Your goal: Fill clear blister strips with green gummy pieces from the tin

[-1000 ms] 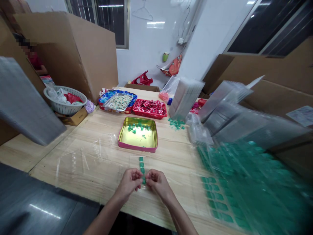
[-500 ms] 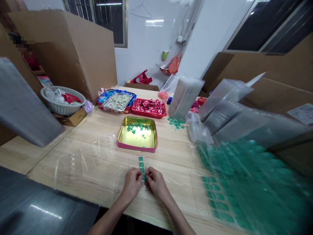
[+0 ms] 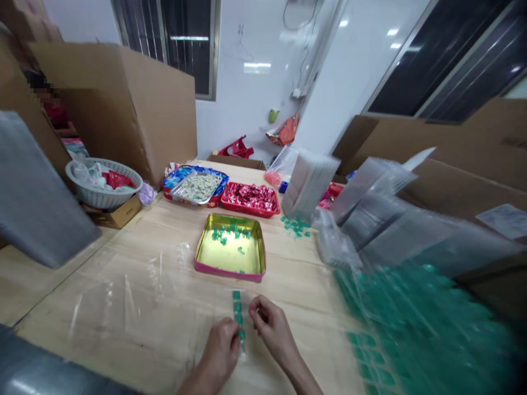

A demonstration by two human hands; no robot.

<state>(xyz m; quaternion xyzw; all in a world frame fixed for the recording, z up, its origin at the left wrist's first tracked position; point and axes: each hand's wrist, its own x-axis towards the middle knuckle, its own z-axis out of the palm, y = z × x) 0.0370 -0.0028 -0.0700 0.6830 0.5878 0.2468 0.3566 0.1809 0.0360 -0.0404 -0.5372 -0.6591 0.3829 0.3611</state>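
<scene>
A clear plastic tray with a column of green squares (image 3: 237,308) lies on the wooden table in front of me. My left hand (image 3: 224,343) is at the column's lower left, its thumb and fingers closed against the lowest green square. To the right of the column, my right hand (image 3: 269,326) is held with curled fingers and thumb and fingertip together, slightly apart from the squares. Whatever is between those fingertips is too small to make out. Beyond both hands stands a gold-lined tin (image 3: 230,263) with a pink outer rim, holding loose green pieces (image 3: 231,231).
Clear plastic sheets (image 3: 123,296) lie at left. Filled green trays (image 3: 420,323) are piled at right, near stacked clear trays (image 3: 310,186). Behind the tin are a red tray of shiny packets (image 3: 251,213) and a silver tray (image 3: 177,193). A white basket (image 3: 102,200) stands far left.
My right hand has drawn away from the green column to the right. My left hand stays by its lower end. The whole view has shifted, with the scene lower in the picture.
</scene>
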